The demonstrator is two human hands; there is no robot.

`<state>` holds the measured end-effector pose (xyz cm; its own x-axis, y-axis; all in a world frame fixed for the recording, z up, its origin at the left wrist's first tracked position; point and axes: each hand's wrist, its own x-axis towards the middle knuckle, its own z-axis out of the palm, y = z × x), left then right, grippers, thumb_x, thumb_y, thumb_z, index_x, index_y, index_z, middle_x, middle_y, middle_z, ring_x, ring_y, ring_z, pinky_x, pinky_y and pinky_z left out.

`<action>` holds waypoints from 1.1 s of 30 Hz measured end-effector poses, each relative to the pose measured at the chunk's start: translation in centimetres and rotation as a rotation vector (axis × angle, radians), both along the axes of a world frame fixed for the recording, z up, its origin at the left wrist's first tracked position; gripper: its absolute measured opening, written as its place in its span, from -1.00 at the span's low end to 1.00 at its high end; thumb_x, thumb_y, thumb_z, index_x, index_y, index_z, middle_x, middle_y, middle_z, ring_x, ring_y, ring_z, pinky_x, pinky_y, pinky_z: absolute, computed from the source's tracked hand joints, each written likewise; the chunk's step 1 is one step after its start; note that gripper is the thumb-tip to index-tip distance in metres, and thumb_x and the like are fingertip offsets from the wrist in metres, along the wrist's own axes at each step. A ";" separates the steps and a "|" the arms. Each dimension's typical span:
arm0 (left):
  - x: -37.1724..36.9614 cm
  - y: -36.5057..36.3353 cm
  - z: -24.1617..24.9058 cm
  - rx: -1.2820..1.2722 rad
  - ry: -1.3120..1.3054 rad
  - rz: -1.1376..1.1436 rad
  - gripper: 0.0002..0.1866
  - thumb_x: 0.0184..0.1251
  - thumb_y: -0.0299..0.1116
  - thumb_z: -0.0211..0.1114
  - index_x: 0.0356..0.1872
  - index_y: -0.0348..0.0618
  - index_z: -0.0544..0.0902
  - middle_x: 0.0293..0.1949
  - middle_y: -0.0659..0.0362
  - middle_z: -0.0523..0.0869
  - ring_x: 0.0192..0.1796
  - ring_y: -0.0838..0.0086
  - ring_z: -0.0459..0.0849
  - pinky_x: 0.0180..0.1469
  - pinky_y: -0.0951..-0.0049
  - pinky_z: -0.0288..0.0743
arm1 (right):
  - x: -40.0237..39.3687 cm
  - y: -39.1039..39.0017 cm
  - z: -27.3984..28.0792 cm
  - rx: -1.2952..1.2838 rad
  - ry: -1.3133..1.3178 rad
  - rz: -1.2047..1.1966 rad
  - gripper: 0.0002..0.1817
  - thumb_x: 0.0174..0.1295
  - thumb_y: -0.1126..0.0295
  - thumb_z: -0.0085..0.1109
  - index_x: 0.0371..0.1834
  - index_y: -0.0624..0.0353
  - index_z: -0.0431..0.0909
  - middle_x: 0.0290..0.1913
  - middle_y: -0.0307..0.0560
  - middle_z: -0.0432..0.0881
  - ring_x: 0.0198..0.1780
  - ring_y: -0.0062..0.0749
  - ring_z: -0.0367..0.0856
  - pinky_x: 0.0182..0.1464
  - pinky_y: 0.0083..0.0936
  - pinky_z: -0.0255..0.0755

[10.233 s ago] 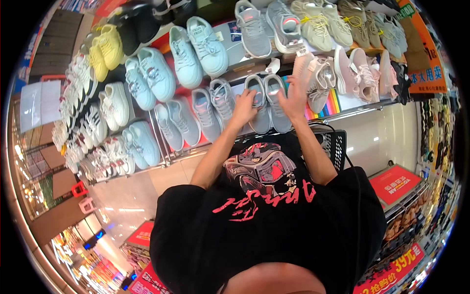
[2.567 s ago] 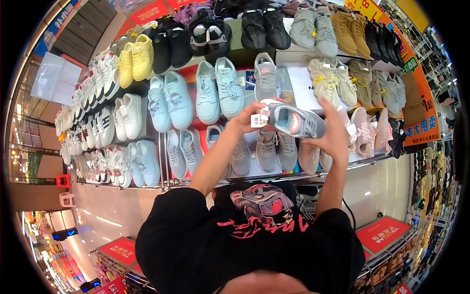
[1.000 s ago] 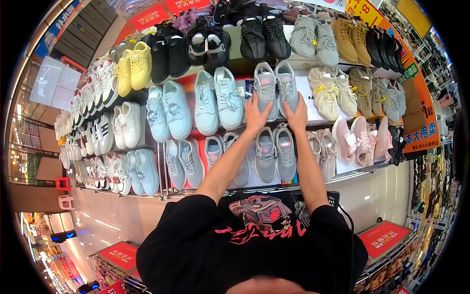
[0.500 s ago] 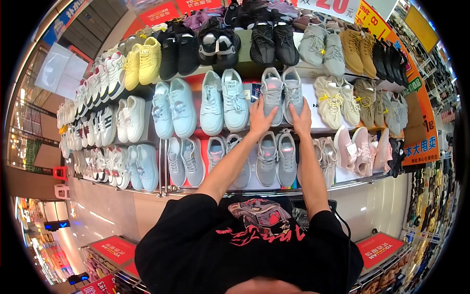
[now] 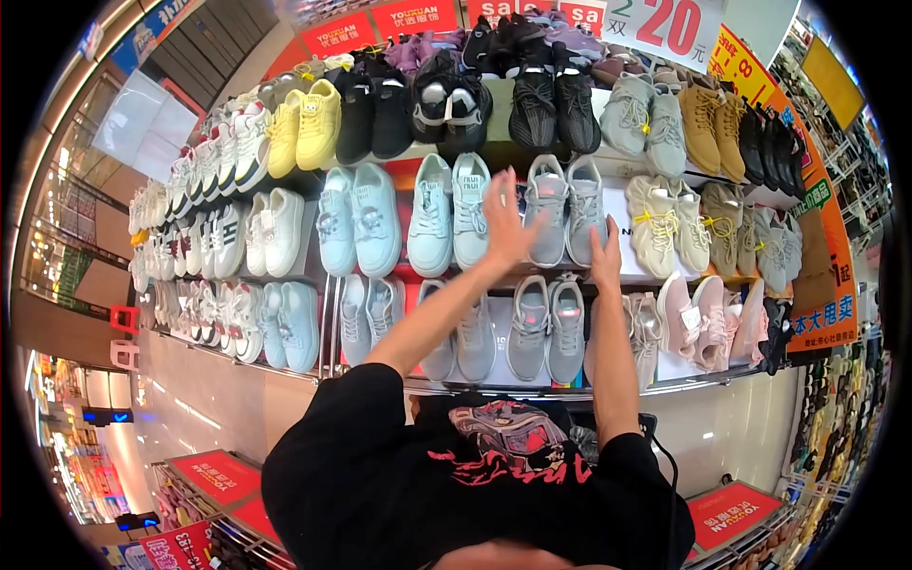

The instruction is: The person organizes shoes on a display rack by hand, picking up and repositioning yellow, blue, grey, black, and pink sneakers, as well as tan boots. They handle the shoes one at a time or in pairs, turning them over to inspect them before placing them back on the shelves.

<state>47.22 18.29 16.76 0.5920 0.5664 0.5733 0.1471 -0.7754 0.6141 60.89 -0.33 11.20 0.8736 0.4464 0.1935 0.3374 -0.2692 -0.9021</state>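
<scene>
A pair of grey sneakers stands toe-down on the middle tier of a shoe display, a left grey sneaker (image 5: 546, 214) and a right grey sneaker (image 5: 584, 204) side by side. My left hand (image 5: 510, 226) is raised with its fingers spread, between this pair and the pale blue sneakers (image 5: 471, 223); its fingertips overlap the nearest blue shoe in this view. My right hand (image 5: 605, 255) lies along the outer side of the right grey sneaker, fingers extended and nothing gripped. Below, another pair of grey sneakers (image 5: 528, 332) sits on the lowest tier.
Cream sneakers (image 5: 654, 218) stand to the right, pink shoes (image 5: 708, 328) lower right. Black knit sneakers (image 5: 534, 109) and yellow sneakers (image 5: 318, 123) fill the upper tier. A metal rail (image 5: 456, 388) runs along the display's front edge. A price sign (image 5: 665, 28) stands at the back.
My left hand has come off the left grey sneaker and moved left with fingers spread. My right hand has slid down the right sneaker's outer side. The view has tilted slightly upward.
</scene>
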 end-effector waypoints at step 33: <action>-4.2 16.4 17.2 0.462 0.765 -0.224 -0.26 -0.16 -0.12 0.67 0.16 -0.13 0.69 0.22 0.03 0.52 0.36 0.05 0.48 0.18 -0.10 0.48 | 0.0 -0.7 -0.2 0.032 -0.062 0.028 -0.11 0.30 -0.14 0.29 0.45 0.38 0.31 0.40 0.33 0.41 0.44 0.13 0.36 0.48 -0.22 0.19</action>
<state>43.05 34.71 33.95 0.9713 0.2050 0.1207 0.2024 -0.9787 0.0333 60.85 -1.01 11.03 0.8467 0.4637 0.2610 0.3997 -0.2304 -0.8872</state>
